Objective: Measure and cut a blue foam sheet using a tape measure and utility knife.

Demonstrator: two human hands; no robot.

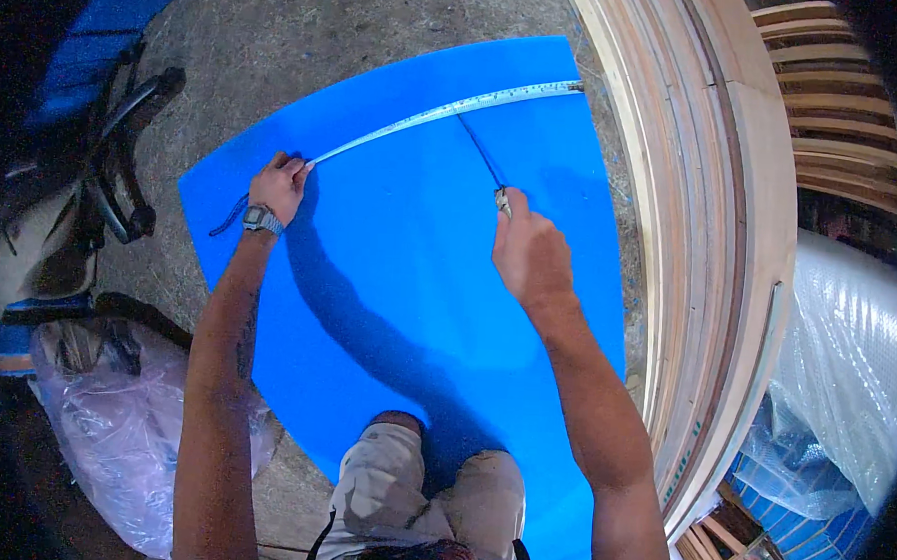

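A large blue sheet (450, 240), its surface smooth, lies flat under both my arms. Across its far part runs a white tape measure (456, 108), drawn out to the sheet's far right edge. My left hand (277, 187), wearing a metal wristwatch (262, 219), pinches the tape's left end; any case is hidden by the fingers. Beside that wrist hangs a dark cord (229, 216). Closer to the right side, my right hand (532, 246) is closed around a small metallic tool (503, 201) of a kind I cannot make out. A thin dark line stretches from it toward the tape.
Long stacked wooden boards (715, 242) border the sheet on the right. Past them are wooden slats (837, 102) and clear plastic wrap (836, 337). On the left stand a black chair base (122, 181) and a translucent plastic bag (117, 416). Concrete floor (279, 32) shows beyond the sheet.
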